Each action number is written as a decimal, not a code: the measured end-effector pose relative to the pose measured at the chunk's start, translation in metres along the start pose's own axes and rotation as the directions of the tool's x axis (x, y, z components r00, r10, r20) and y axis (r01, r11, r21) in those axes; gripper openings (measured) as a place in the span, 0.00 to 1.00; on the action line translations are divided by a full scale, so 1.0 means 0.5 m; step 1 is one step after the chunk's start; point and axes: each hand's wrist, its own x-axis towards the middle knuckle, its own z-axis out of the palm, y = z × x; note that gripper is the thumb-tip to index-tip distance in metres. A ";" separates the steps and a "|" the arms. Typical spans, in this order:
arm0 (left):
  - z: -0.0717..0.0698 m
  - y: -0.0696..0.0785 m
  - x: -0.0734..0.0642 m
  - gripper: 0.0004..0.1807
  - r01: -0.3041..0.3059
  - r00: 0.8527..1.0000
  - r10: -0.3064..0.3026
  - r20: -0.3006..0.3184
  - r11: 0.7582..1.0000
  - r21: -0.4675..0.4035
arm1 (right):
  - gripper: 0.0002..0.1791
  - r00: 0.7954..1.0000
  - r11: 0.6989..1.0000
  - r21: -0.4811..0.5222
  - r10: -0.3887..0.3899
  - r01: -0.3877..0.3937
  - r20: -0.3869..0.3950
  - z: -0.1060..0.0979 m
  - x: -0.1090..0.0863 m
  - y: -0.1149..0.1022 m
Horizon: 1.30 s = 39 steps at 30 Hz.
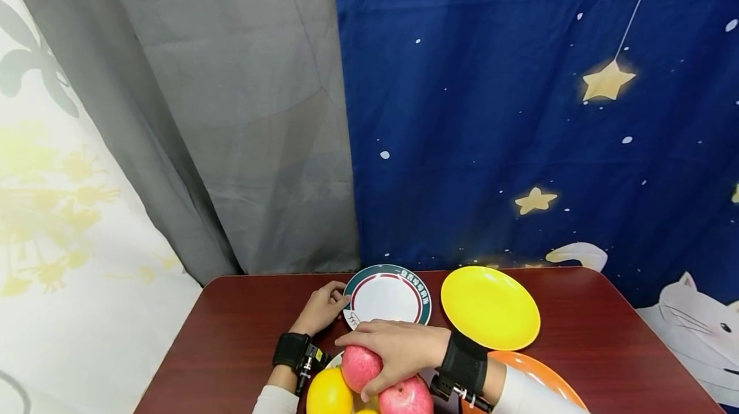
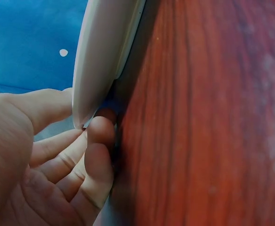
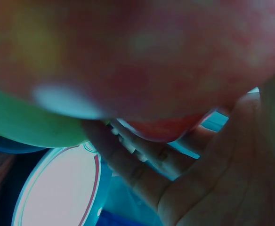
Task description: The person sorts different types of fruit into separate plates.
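Observation:
At the far edge of the table, my left hand (image 1: 321,309) pinches the left rim of a white plate with a dark green border (image 1: 385,301). In the left wrist view the thumb lies against one face of the plate (image 2: 97,56) and fingertips curl under its rim, close to the wood. My right hand (image 1: 407,345) grips a pink-red apple (image 1: 360,366) from above, over a pile of fruit. A second apple (image 1: 408,396) sits below that palm and fills the top of the right wrist view. Left of them is a yellow fruit (image 1: 329,392).
A yellow plate (image 1: 491,308) lies right of the green-bordered one. An orange plate (image 1: 539,372) is partly hidden under my right forearm. Under the fruit, a pale plate rim (image 1: 335,360) shows. Grey and blue star-patterned curtains (image 1: 462,112) hang behind the dark red table (image 1: 231,343).

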 end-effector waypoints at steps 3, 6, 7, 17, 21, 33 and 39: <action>-0.003 -0.005 0.000 0.21 0.004 1.000 -0.004 0.001 1.000 0.004 | 0.42 1.000 0.999 0.015 -0.028 0.028 0.003 0.000 0.007 0.001; -0.006 -0.005 0.001 0.22 0.004 1.000 -0.004 -0.006 0.999 0.041 | 0.40 0.998 0.998 0.008 -0.059 0.059 -0.002 -0.001 0.012 0.004; -0.007 -0.005 0.002 0.22 0.007 1.000 -0.006 -0.008 0.999 0.053 | 0.40 0.998 0.998 -0.005 -0.070 0.069 -0.009 -0.001 0.014 0.006; -0.012 -0.013 -0.001 0.20 0.003 1.000 -0.003 -0.001 0.998 0.062 | 0.34 0.980 0.989 -0.078 -0.133 0.122 -0.152 -0.037 0.015 0.007; -0.015 -0.016 -0.001 0.21 0.006 1.000 -0.007 0.022 0.998 0.061 | 0.34 0.949 0.992 -0.093 -0.113 0.090 -0.295 -0.085 0.019 0.013; -0.004 -0.012 0.008 0.21 0.073 0.997 -0.074 0.039 0.997 0.019 | 0.32 0.858 0.969 -0.191 0.036 -0.155 -0.513 -0.178 0.130 0.163; 0.002 -0.005 0.015 0.23 0.052 0.997 -0.054 0.056 0.998 0.034 | 0.31 0.898 0.931 -0.258 0.134 -0.259 -0.419 -0.129 0.169 0.219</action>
